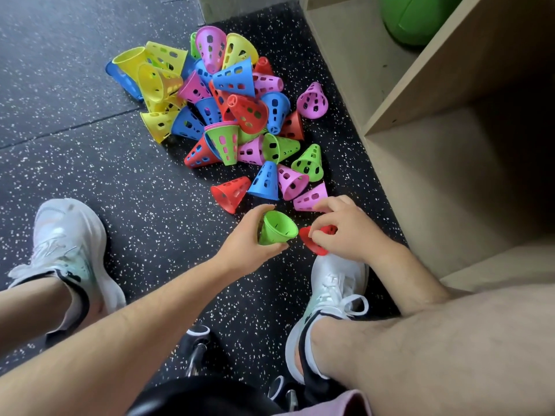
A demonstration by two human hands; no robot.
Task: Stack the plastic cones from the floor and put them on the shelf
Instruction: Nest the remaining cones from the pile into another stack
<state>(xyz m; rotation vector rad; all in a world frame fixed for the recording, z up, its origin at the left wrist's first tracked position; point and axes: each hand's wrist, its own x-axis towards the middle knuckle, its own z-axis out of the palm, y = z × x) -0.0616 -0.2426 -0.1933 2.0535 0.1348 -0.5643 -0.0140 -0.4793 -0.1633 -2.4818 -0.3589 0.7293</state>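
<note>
Green plastic stands out near the middle of the view. A green cone (277, 228) is in the left hand (249, 238), whose fingers and thumb curl round its body, and its wide mouth is tipped up toward one o'clock. Just beside it at three o'clock, the right hand (345, 229) pinches a red cone (315, 244), with bent fingers hooked over the rim. The two cones sit very close together, but I cannot tell whether they touch.

From the hands, the pile of cones (228, 109) spreads across the floor (90, 145) between eleven and twelve o'clock. It is a loose jumble of yellow, blue, pink, red and green, most lying on their sides. The nearest strays are a pink cone (309, 198) just past the right hand's fingertips at twelve o'clock, a blue cone (265, 181) standing upright, and another red cone on its side (229, 192) at eleven o'clock from the left hand.

The wooden shelf (435, 115) fills the picture from one to four o'clock, its compartments open toward the pile. A green ball (417, 16) rests in the upper compartment at one o'clock.

The floor is dark rubber flecked with white. A white left shoe (69, 244) is planted at nine o'clock. The white right shoe (333, 289) sits at six o'clock from the right hand, its toe just under the held red cone. A black seat (195, 397) on metal legs shows at the picture's six o'clock.
</note>
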